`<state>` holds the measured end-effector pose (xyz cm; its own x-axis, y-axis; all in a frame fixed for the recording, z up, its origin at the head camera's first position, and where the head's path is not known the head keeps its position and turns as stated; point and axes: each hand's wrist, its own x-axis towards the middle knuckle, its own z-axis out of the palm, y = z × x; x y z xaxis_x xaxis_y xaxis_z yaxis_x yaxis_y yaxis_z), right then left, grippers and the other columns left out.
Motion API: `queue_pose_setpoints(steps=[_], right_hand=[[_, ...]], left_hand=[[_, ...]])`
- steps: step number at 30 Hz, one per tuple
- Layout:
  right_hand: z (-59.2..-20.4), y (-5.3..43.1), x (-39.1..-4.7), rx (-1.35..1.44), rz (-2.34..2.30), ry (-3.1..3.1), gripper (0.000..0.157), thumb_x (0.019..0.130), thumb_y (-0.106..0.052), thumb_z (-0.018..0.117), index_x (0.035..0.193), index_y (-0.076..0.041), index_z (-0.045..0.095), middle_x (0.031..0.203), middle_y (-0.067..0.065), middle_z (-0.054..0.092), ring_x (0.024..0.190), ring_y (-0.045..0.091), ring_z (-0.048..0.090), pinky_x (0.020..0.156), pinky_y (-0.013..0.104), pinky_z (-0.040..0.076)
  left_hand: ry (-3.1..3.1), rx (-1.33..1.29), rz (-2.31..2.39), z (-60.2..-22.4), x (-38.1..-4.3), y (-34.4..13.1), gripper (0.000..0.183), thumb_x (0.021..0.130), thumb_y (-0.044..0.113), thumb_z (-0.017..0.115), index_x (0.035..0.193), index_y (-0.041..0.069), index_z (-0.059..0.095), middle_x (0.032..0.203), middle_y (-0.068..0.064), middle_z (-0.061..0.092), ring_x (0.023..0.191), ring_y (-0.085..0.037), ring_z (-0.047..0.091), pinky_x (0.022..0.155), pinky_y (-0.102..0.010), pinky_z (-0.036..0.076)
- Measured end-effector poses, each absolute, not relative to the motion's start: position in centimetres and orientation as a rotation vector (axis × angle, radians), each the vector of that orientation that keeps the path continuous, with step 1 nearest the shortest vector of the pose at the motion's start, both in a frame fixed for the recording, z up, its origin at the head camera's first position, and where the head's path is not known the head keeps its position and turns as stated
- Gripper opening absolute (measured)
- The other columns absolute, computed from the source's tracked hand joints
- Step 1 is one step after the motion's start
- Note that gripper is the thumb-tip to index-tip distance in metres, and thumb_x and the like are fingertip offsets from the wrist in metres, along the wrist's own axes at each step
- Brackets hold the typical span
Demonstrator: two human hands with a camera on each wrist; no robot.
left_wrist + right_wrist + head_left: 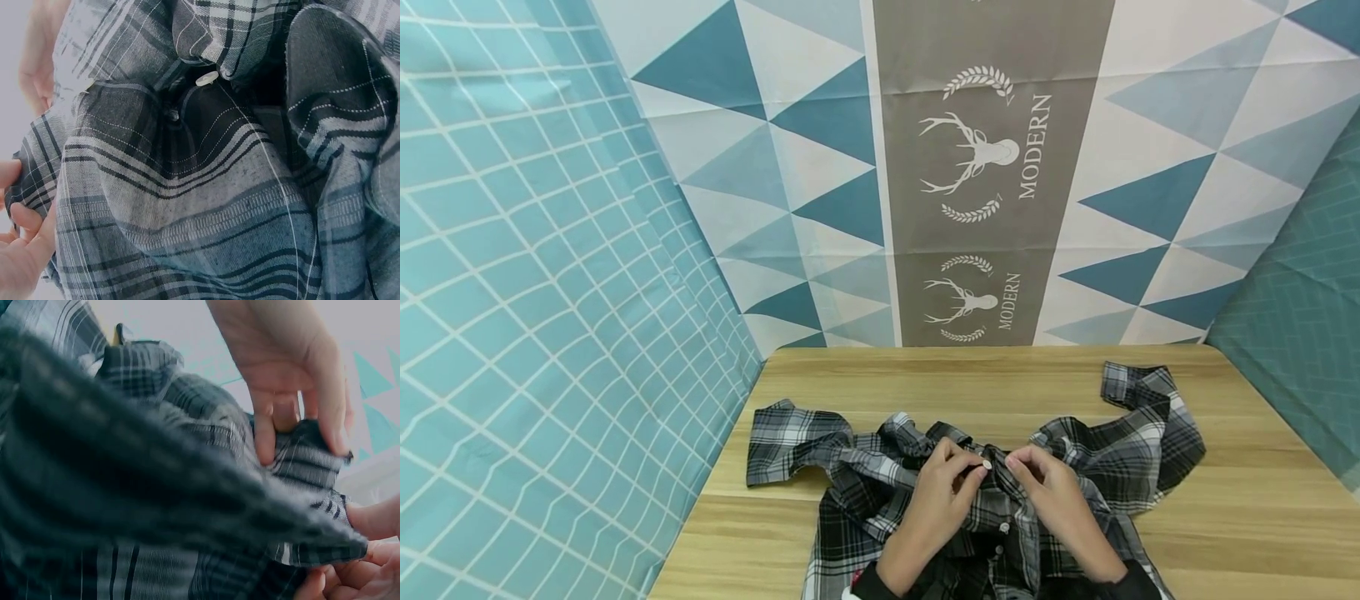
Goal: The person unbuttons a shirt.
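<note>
A black, grey and white plaid shirt [992, 508] lies rumpled on the table, both sleeves spread outward. My left hand [936, 496] pinches its fabric near the collar between thumb and forefinger. A small white button [987, 464] shows right at those fingertips. Just across from it, my right hand [1056, 492] pinches the opposite front edge. Lower on the front sit two more buttons [1004, 528]. In the left wrist view, a white button [207, 79] stands out beside a dark fold. A loose flap of cloth [156, 469] hides part of the right wrist view.
The wooden table [1247, 500] reaches out to both sides of the shirt. One sleeve [797, 442] lies toward the left edge, the other sleeve [1176, 433] bends at the right. Patterned cloth [970, 167] hangs behind, with a blue checked curtain [550, 292] on the left.
</note>
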<state>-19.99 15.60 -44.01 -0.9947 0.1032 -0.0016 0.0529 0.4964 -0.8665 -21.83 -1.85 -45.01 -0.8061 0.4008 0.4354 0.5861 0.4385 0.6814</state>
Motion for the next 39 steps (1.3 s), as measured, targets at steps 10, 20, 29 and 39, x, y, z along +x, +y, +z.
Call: queue_pose_setpoints(steps=[10, 20, 29, 39], right_hand=[[-44.5, 16.6, -18.9, -0.115, 1.314, -2.846, 0.008, 0.092, -0.015, 0.057, 0.087, -0.009, 0.058, 0.071, 0.001, 0.053, 0.057, 0.011, 0.043, 0.052, 0.024, 0.036], [-43.9, 14.4, -19.4, 0.364, 0.742, -2.652, 0.039, 0.079, -0.012, 0.072, 0.115, -0.009, 0.055, 0.109, 0.007, 0.054, 0.099, 0.024, 0.048, 0.083, 0.041, 0.041], [-44.5, 13.5, -20.7, 0.332, 0.552, -2.799, 0.029, 0.080, -0.013, 0.072, 0.106, -0.011, 0.061, 0.101, 0.005, 0.062, 0.093, 0.021, 0.057, 0.083, 0.035, 0.039], [-44.9, 14.2, -20.7, 0.313, 0.637, -2.619, 0.020, 0.086, -0.011, 0.065, 0.106, -0.011, 0.064, 0.101, 0.007, 0.065, 0.089, 0.019, 0.059, 0.085, 0.035, 0.039]], left_hand=[[-2.351, -0.855, -1.447, -45.1, -21.4, -2.7, 0.015, 0.094, 0.014, 0.052, 0.093, 0.012, 0.066, 0.086, 0.003, 0.048, 0.069, 0.001, 0.044, 0.060, -0.015, 0.044], [-2.329, -0.951, -1.393, -45.0, -21.2, -3.4, 0.015, 0.094, 0.014, 0.050, 0.090, 0.013, 0.064, 0.088, 0.003, 0.048, 0.072, 0.001, 0.046, 0.064, -0.015, 0.046], [-2.476, -0.952, -1.437, -44.5, -20.5, -4.2, 0.015, 0.092, 0.013, 0.051, 0.091, 0.012, 0.066, 0.090, 0.005, 0.050, 0.075, 0.002, 0.049, 0.069, -0.017, 0.048], [-2.983, -1.322, -0.990, -42.8, -20.4, -4.7, 0.023, 0.096, 0.013, 0.049, 0.108, 0.019, 0.067, 0.090, 0.011, 0.059, 0.055, 0.004, 0.041, 0.052, -0.013, 0.038]])
